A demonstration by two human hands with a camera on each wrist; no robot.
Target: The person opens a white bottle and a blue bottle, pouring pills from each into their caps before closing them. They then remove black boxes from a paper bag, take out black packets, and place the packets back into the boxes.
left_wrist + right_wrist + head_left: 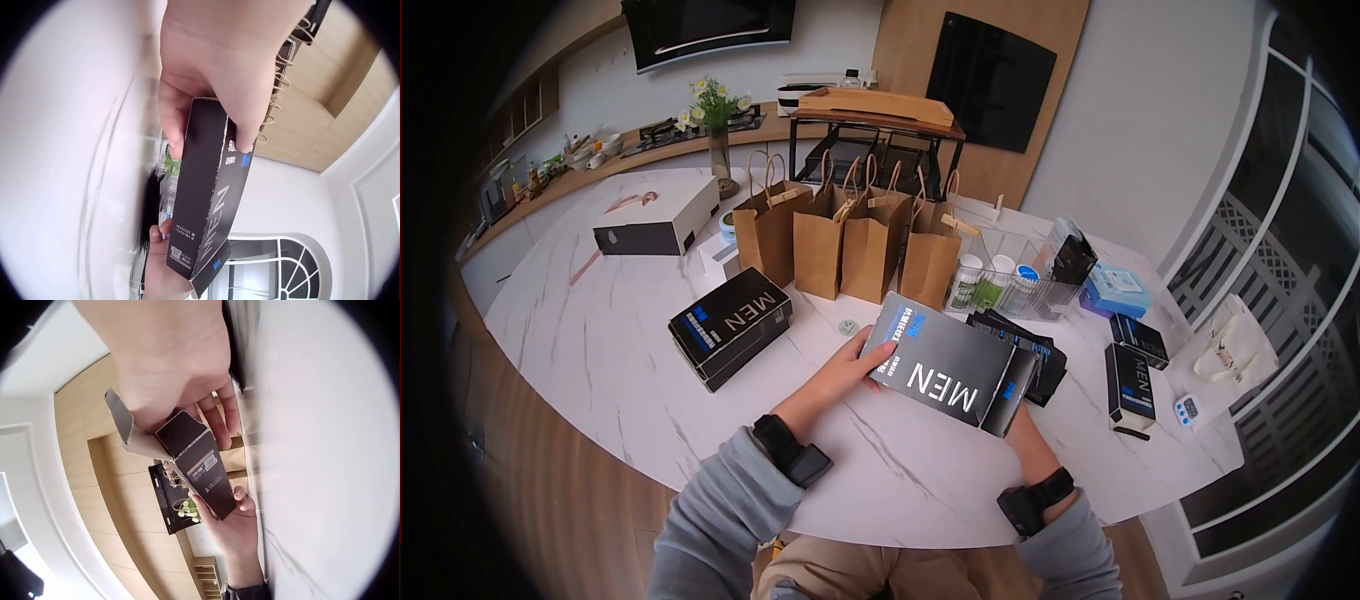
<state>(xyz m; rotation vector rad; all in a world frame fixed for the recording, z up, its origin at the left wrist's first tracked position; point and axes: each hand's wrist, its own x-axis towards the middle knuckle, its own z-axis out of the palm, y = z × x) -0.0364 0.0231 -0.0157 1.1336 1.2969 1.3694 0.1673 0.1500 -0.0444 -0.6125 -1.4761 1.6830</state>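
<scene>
A black box [940, 350] marked MEN is held tilted above the white marble-look table [880, 480], its end flap [120, 419] standing open on the right. My left hand [847, 372] grips the opposite end, thumb on the printed face and fingers around the other side. At the flap end is my right hand [181, 369], with its fingers loosely bent beside the box and its thumb hidden behind the flap. Flat black packets [1050, 372] lie fanned out behind the box. Another black MEN box [730, 325] lies to the left.
Several brown paper bags [870, 240] stand in a row at the back. Beside them is a clear organizer [1040, 295] with bottles. Small black boxes [1130, 385], a white timer [1188, 410] and a blue pack [1118, 290] sit right. A white gift box [655, 215] and flower vase [719, 160] stand back left.
</scene>
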